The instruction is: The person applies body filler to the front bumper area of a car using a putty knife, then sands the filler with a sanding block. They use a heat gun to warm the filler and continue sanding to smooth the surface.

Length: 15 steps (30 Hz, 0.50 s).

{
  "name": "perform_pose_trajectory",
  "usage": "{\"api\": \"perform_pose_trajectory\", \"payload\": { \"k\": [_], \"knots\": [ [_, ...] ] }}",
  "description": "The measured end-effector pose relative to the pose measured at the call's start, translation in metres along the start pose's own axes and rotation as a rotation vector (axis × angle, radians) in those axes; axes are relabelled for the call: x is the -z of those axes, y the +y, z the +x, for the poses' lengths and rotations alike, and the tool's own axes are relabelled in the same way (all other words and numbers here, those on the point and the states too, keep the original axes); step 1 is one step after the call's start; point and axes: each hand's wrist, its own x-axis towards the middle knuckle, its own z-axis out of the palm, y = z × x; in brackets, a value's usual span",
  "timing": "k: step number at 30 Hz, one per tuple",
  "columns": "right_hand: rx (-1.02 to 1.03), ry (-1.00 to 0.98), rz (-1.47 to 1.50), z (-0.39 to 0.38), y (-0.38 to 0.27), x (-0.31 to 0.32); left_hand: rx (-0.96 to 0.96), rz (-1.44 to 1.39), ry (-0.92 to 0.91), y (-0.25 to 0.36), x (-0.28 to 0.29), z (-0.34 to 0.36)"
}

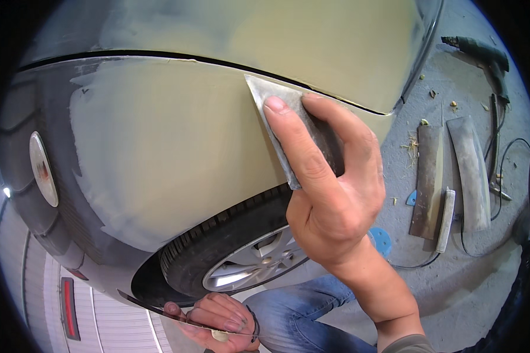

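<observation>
My right hand [335,176] grips a thin grey metal body-filler spreader [284,97], index finger and thumb pressing along its face. The spreader lies against a dark car fender, which is coated with a broad yellowish layer of filler [177,141]. Low in the view, beside the wheel arch, my left hand [221,312] is closed around a thin flat plate seen nearly edge-on. A small pale lump [220,335] sits at that plate's edge. The plate's far side and some of the left fingers are hard to make out.
The wheel [235,259] stands below the fender, an oval side marker lamp [44,169] to the left. On the concrete floor at right lie two long curved plates [430,176], a heat gun [480,56], cables, a light strip [446,220] and a blue sanding disc [380,240].
</observation>
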Motion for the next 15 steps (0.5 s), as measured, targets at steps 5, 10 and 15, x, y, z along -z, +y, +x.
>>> {"api": "perform_pose_trajectory", "payload": {
  "k": [5, 10, 15],
  "knots": [
    [-0.024, 0.004, -0.015, -0.003, -0.004, -0.008, -0.02, -0.06, 0.012, -0.004, -0.002, 0.001],
    [0.039, -0.051, -0.032, -0.029, -0.015, -0.007, -0.022, -0.045, -0.024, -0.004, -0.001, 0.003],
    [0.101, -0.08, -0.01, -0.073, -0.021, -0.013, -0.033, -0.024, -0.069, -0.001, -0.001, 0.001]
  ]
}}
